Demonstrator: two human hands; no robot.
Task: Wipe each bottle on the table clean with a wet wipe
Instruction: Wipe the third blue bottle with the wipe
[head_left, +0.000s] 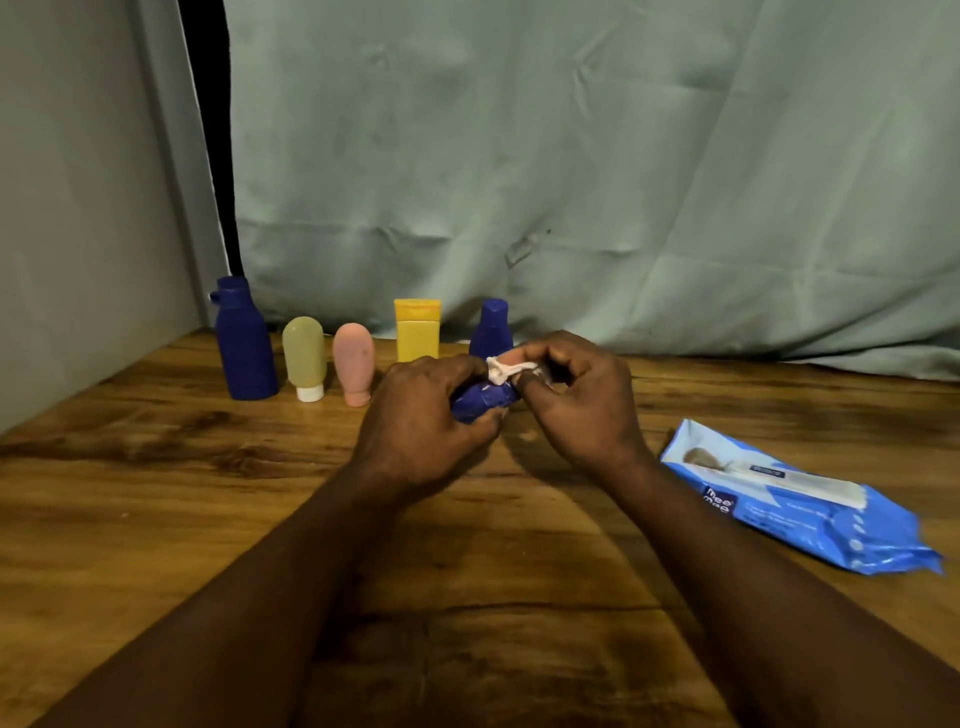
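My left hand (423, 410) grips a small dark blue bottle (483, 401) tilted on its side above the wooden table (156, 493). My right hand (576, 395) pinches a crumpled white wet wipe (506, 370) against the bottle's upper end. Behind the hands, along the back of the table, stand a tall dark blue bottle (244, 340), a pale green tube (305, 356) on its white cap, a pink tube (354, 362), a yellow bottle (417, 328) and another dark blue bottle (492, 327), partly hidden by my hands.
A blue pack of wet wipes (795, 499) lies flat on the table to the right of my right forearm. A grey-green cloth backdrop (571, 182) hangs behind the table, and a wall (78, 234) closes the left side.
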